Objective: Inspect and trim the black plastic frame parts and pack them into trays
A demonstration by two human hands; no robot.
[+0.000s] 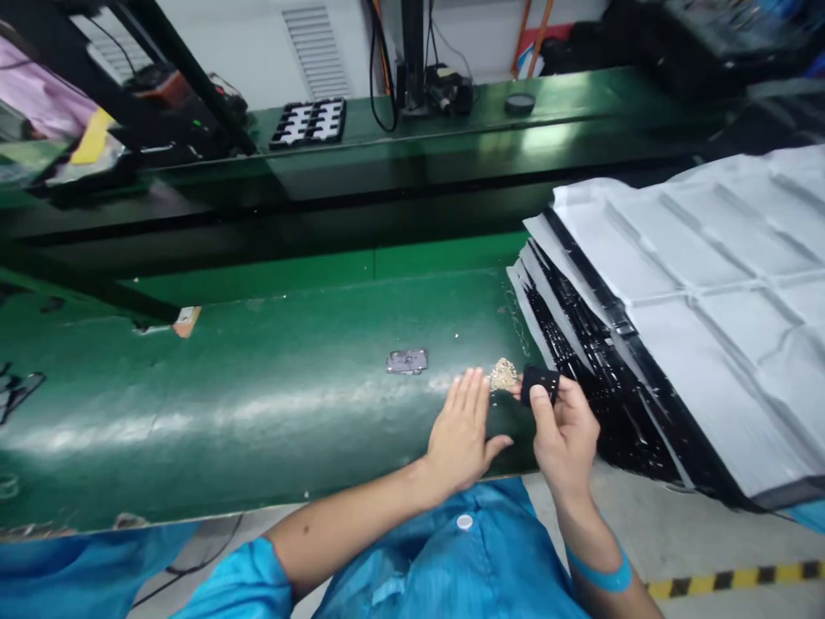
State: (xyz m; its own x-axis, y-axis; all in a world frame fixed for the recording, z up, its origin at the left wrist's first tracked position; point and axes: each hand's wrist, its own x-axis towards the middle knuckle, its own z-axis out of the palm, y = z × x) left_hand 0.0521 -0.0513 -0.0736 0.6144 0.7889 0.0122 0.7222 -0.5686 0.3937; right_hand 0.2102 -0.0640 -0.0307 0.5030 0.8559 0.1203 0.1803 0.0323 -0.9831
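My right hand pinches a small black part between thumb and fingers, just above the green mat. My left hand lies flat on the mat with its fingers stretched out, fingertips beside a small pile of tiny pale pieces. A small grey metal plate lies on the mat a little to the left of my left hand.
A stack of black trays covered with white sheets leans at the right. A black tray with white parts, cables and a black stand sit on the far green bench. A yellow-black floor stripe runs at lower right.
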